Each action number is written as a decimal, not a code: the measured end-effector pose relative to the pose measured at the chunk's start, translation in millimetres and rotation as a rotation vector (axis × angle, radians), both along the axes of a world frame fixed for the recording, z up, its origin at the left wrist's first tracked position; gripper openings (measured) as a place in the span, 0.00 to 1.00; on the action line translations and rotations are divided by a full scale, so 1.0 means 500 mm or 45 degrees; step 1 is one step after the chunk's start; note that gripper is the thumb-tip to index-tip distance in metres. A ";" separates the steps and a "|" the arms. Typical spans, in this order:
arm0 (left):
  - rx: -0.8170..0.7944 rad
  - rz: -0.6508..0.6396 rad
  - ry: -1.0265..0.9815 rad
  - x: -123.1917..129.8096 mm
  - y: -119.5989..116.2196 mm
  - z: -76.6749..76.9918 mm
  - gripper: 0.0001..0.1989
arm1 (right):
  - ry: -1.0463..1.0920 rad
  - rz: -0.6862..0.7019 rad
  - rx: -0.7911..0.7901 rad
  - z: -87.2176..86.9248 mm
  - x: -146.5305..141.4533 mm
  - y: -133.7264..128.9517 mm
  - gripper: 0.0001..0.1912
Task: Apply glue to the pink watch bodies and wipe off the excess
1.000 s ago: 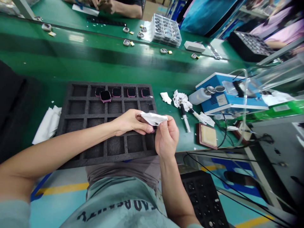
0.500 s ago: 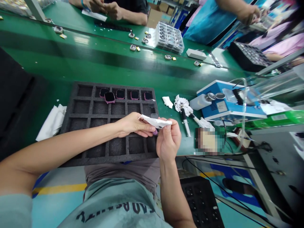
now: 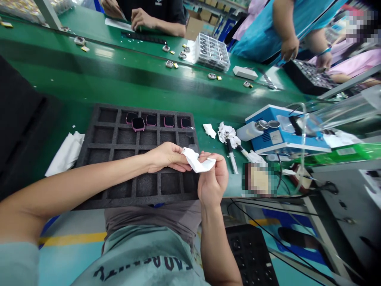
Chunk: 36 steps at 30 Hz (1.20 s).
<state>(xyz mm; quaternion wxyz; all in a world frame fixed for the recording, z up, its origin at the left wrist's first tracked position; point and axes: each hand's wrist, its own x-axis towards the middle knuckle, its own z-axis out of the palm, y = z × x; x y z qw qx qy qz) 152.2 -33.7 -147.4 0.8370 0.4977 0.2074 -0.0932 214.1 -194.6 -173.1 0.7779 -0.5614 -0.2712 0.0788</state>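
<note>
My right hand (image 3: pixel 212 180) is closed on a folded white tissue (image 3: pixel 204 165), pinched between thumb and fingers. My left hand (image 3: pixel 170 157) meets it from the left, fingers curled together at the tissue's near end. Whatever lies in the left fingers is hidden behind the tissue. Both hands are above a dark foam tray (image 3: pixel 127 201) divided into square compartments. In its back row sit several pink-framed smartwatches, among them one watch (image 3: pixel 169 121); another watch (image 3: pixel 138 124) rests tilted across a divider.
Crumpled tissue (image 3: pixel 228 134), a syringe (image 3: pixel 232 159) and a white bottle (image 3: pixel 248 131) lie to the right, before a blue machine (image 3: pixel 281 133). More tissue (image 3: pixel 66 153) is at left. Watch parts line the green bench behind; co-workers' hands (image 3: pixel 144 19) are across it.
The tissue has bent and turned, its right part folding downward between my hands. The small purple piece seen under my left fingers is now out of sight. The tray stays put.
</note>
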 end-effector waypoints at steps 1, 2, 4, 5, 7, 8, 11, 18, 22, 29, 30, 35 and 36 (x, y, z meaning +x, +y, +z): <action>-0.004 0.010 0.002 0.001 0.000 0.001 0.22 | -0.005 -0.001 -0.012 0.000 0.000 -0.003 0.08; -0.011 0.019 -0.002 0.001 0.001 0.002 0.22 | 0.004 -0.002 -0.014 0.000 0.001 -0.006 0.08; -0.046 0.033 -0.041 0.002 0.004 0.006 0.22 | 0.103 -0.012 0.010 -0.001 0.006 -0.014 0.09; -0.073 0.041 -0.072 0.003 0.006 0.008 0.21 | 0.190 -0.018 0.027 -0.001 0.012 -0.021 0.10; -0.135 0.049 -0.141 0.003 0.010 0.013 0.20 | 0.386 -0.035 0.051 0.003 0.027 -0.036 0.12; -0.166 0.050 -0.169 0.003 0.011 0.015 0.20 | 0.467 -0.051 0.059 0.006 0.036 -0.044 0.13; -0.238 0.064 -0.212 0.001 0.013 0.023 0.23 | 0.594 -0.146 0.098 0.021 0.058 -0.064 0.15; -0.131 -0.032 -0.357 -0.004 0.015 0.041 0.30 | 0.673 -0.208 0.204 0.048 0.055 -0.048 0.16; -0.030 -0.088 -0.400 -0.006 0.015 0.049 0.30 | 0.618 -0.239 0.249 0.055 0.048 -0.032 0.19; -0.008 -0.135 -0.380 -0.008 0.012 0.046 0.32 | 0.541 -0.316 0.283 0.057 0.045 -0.020 0.20; -0.004 -0.144 -0.377 -0.009 0.012 0.045 0.32 | 0.510 -0.333 0.277 0.057 0.042 -0.018 0.20; 0.067 -0.159 -0.393 -0.010 0.012 0.041 0.32 | 0.273 -0.442 0.136 0.051 0.020 -0.012 0.14; 0.079 -0.156 -0.391 -0.010 0.012 0.041 0.32 | 0.221 -0.470 0.084 0.051 0.015 -0.011 0.14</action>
